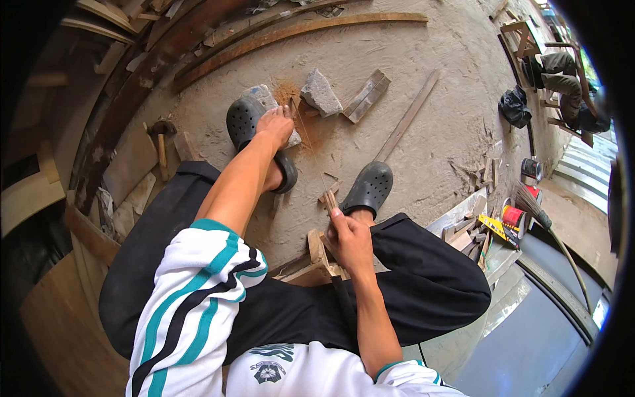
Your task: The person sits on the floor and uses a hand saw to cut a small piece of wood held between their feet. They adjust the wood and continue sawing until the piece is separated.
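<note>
My right hand [352, 243] is wrapped round a slim wooden handle [330, 200] between my knees. A thin, straight, blade-like strip [308, 137] runs from near that handle up toward my left hand. My left hand [276, 124] is closed low over a grey stone block [262, 97], beside my left clog [246, 121]. A small dark piece shows by its fingertips, but what the fingers grip is hidden. Reddish-brown dust [320, 134] lies on the ground just right of that hand. My right clog [371, 188] stands to the right of the strip.
A broken stone chunk [321, 92], a short wooden block [367, 96] and a long flat stick [410, 114] lie ahead. Wood scraps [316, 255] sit between my legs. At right are a brush [533, 205], cans [530, 171] and a black bag [514, 107]; a seated person [562, 83] is farther off.
</note>
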